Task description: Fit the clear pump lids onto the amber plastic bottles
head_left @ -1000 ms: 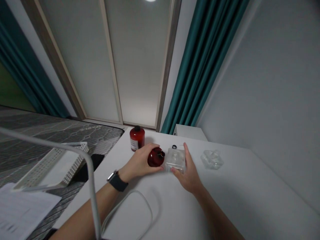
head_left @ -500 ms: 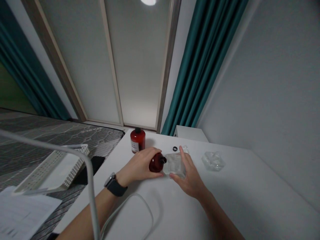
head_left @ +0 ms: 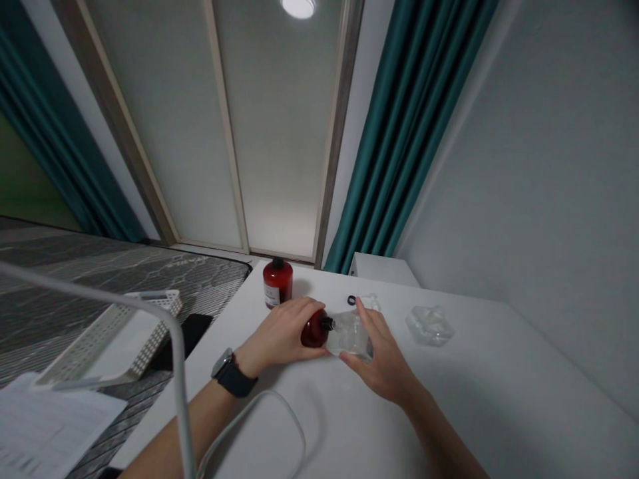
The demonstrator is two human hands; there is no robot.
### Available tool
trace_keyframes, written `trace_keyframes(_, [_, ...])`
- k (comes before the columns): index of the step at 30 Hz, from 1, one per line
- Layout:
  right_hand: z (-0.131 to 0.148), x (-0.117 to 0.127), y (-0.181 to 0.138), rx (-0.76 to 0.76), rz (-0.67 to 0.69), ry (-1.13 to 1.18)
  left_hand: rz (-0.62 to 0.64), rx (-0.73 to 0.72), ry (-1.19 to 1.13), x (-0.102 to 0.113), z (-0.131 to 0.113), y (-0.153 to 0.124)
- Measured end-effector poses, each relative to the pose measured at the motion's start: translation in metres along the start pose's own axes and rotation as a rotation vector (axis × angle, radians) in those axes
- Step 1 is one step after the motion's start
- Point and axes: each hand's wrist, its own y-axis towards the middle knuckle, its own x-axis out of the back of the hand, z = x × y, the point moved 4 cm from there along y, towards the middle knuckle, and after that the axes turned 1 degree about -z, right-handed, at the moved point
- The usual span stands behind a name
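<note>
My left hand [head_left: 282, 336], with a dark watch on its wrist, is closed round a dark red bottle [head_left: 313, 330]. The bottle is tilted, its black neck pointing right over a clear container [head_left: 349, 334]. Whether liquid runs from the mouth is too small to tell. My right hand [head_left: 382, 356] grips the container's right side, thumb in front and fingers behind. Behind the container lies a small black ring [head_left: 351, 300], near the right fingertips. A second red bottle [head_left: 278, 283] with a white label and black top stands upright beyond my left hand.
A crumpled clear plastic bag [head_left: 430, 325] lies right on the white table [head_left: 449, 412]. A white cable [head_left: 294, 412] loops in front, and a pale curved rod [head_left: 182, 392] crosses the near left. Left of the table are a white perforated basket [head_left: 64, 362] and papers [head_left: 54, 426].
The held bottle has tipped further, so its neck points more to the right over the container. Both hands keep their holds. The whole view has shifted slightly.
</note>
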Motion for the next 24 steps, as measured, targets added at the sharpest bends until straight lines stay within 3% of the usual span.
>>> trace_keyframes(8, [0.002, 0.001, 0.001, 0.001, 0.012, 0.0, -0.028, -0.007, 0.084, -0.005, -0.002, -0.002])
trace_keyframes(24, [0.009, 0.011, 0.007, -0.074, 0.103, 0.034, -0.095, -0.005, -0.027, -0.007, -0.001, -0.004])
